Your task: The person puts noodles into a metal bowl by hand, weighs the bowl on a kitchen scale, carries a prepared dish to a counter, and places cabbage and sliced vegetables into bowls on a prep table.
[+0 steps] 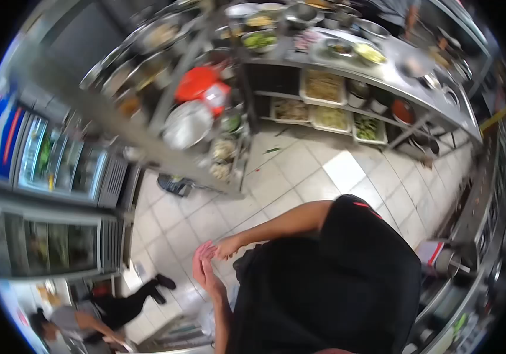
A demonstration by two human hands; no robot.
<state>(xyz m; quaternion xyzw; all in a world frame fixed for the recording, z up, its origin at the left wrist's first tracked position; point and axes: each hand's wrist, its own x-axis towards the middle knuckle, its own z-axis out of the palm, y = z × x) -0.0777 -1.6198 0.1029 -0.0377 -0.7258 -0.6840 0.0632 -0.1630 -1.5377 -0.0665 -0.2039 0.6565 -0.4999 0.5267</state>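
In front of my black shirt (324,283), both hands meet over the tiled floor (285,165). My left hand (204,266) is raised with its fingers stretched out and held together. Close against its fingers is my right hand (227,248), its own fingers curled in. Whether anything lies between the two hands is hidden. The nearest thing to them is the floor below. A whitish plastic bag (207,318) shows beyond my left forearm.
A steel counter (394,74) holds bowls of food, with food trays (322,86) on shelves below. A metal rack (229,187) carries a red-orange lid or bowl (197,84) and a white tub (188,125). Glass-door fridges (64,159) line the left. A co-worker (97,315) is at lower left.
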